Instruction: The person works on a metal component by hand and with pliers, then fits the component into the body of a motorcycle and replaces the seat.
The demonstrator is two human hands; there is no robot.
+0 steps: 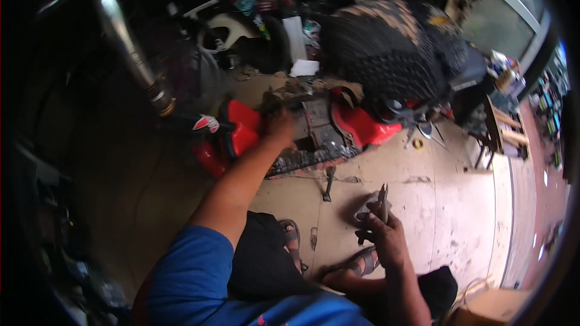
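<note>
My left hand (280, 128) reaches forward to a red and black vehicle body part (307, 122) lying on the floor. It rests at the inner side of the part's red left panel (243, 125); its fingers are blurred, so I cannot tell whether they grip anything. Lower right, my right hand (386, 236) is closed round a pair of pliers (383, 198), jaws pointing up. A greyish lump (364, 206) shows beside the pliers; whether it is in the hand or on the floor is unclear. Between the hands, a small dark metal piece (328, 183) lies on the tiles.
Tyres (386, 54) are piled behind the body part. A shiny metal tube (124, 39) slants down at the upper left. A yellow ring (417, 143) lies on the floor to the right, near a wooden stool (509, 130). At the bottom right is a cardboard box (492, 306).
</note>
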